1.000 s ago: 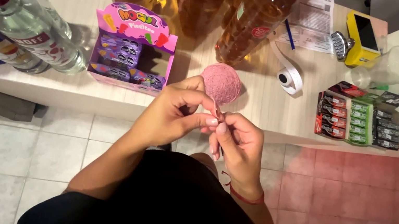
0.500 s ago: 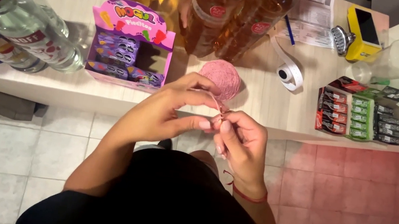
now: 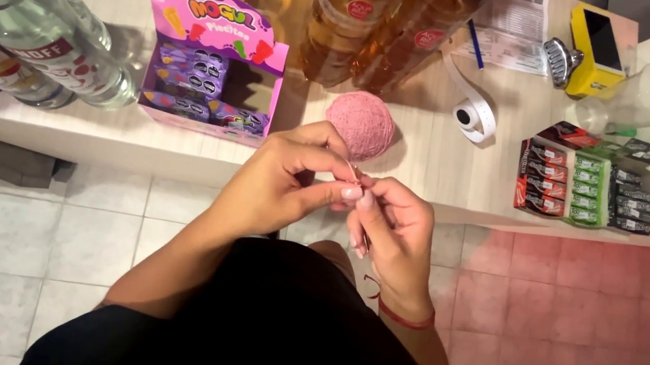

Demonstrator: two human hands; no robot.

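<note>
Both hands meet at frame centre, just off the counter (image 3: 445,183) edge: left hand (image 3: 277,184) and right hand (image 3: 391,231) fingers pinched together on a thin pink strand. It likely feeds from the pink yarn ball (image 3: 360,124) resting just above them on the counter, beside the purple candy box (image 3: 213,71), close enough to pay out slack.

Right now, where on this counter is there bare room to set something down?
Bare counter lies between the pink yarn ball and the gum packs, under the tape roll. A narrow front strip runs left of the candy display box. The back is crowded with amber bottles, and clear bottles fill the left.
</note>
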